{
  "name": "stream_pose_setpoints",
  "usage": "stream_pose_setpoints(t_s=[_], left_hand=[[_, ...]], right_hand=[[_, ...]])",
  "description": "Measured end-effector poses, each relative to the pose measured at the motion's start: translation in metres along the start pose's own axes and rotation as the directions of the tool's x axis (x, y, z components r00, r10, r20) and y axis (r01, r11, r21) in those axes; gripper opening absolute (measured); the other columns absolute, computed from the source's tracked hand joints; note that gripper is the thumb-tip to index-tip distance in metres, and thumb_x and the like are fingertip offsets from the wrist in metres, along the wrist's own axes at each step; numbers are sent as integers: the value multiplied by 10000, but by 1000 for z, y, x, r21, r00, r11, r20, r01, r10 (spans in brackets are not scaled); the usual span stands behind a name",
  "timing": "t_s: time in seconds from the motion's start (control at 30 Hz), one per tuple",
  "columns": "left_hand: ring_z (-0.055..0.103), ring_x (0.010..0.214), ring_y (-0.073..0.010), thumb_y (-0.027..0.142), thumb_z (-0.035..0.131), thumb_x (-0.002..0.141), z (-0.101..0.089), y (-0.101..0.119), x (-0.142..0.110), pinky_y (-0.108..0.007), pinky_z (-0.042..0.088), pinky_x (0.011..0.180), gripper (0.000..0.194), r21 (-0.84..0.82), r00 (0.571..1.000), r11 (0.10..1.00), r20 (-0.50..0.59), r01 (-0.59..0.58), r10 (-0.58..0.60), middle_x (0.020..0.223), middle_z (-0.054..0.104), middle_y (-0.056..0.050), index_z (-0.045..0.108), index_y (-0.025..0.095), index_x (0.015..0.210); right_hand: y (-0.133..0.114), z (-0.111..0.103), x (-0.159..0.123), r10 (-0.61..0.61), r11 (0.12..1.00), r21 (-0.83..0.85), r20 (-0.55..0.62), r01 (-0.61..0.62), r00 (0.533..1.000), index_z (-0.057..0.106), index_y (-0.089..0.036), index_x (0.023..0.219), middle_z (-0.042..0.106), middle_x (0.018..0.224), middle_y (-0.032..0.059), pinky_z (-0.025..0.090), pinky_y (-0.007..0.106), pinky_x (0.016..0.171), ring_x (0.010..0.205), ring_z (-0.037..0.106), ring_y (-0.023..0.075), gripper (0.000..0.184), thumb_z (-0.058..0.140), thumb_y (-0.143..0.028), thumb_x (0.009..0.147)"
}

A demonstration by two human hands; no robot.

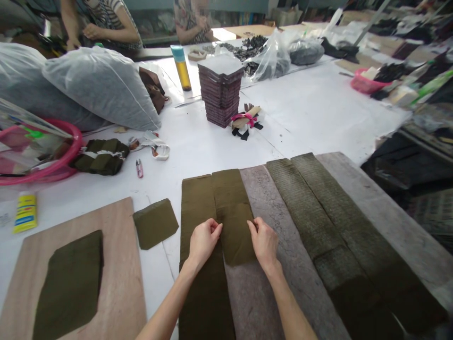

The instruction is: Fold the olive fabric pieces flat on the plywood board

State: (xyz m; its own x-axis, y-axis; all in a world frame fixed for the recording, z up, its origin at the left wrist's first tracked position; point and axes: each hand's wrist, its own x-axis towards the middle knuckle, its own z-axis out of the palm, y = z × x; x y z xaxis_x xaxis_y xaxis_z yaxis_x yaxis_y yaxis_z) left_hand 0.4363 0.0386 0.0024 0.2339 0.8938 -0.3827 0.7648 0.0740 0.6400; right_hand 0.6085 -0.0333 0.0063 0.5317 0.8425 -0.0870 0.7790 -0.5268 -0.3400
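Between my hands lies an olive-green fabric piece (236, 236), set in the second column on a grey board (264, 208). My left hand (205, 240) pinches its left edge, and my right hand (264, 240) pinches the right edge. A column of olive pieces (196, 203) runs under and beside my left wrist. To the right, two more columns of dark olive pieces (314, 208) stretch toward the near edge. One loose olive piece (156, 223) rests on the white table, left of the board. Further left, a dark olive stack (72, 278) sits on a wooden board (122, 245).
Left are a yellow tube (25, 212), pink thread snips (139, 168), a pink basket (67, 163) and stuffed white bags (102, 85). Ahead stand a maroon stack (221, 94) and a blue-capped bottle (181, 68). Two people work across the table. A pink bowl (368, 85) is far right.
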Motion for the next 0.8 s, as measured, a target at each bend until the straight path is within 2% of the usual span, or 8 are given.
stream_pose_setpoints(t_s=[0.57,0.8], left_hand=[[535,514,-105,432,490,849,0,2,5,-215,295,510,288,97,999,995,19,30,-32,642,636,8,561,198,697],[548,537,-117,440,500,841,0,3,4,-220,298,515,286,123,999,991,3,43,-44,659,643,3,569,200,702]], right_hand=[[1,1,2,27,998,-58,24,-25,999,567,-217,809,663,680,13,227,258,521,596,611,164,249,451,-404,925],[0,-1,2,31,997,-69,48,-27,998,574,-210,825,659,677,21,250,263,517,603,621,160,265,436,-410,928]])
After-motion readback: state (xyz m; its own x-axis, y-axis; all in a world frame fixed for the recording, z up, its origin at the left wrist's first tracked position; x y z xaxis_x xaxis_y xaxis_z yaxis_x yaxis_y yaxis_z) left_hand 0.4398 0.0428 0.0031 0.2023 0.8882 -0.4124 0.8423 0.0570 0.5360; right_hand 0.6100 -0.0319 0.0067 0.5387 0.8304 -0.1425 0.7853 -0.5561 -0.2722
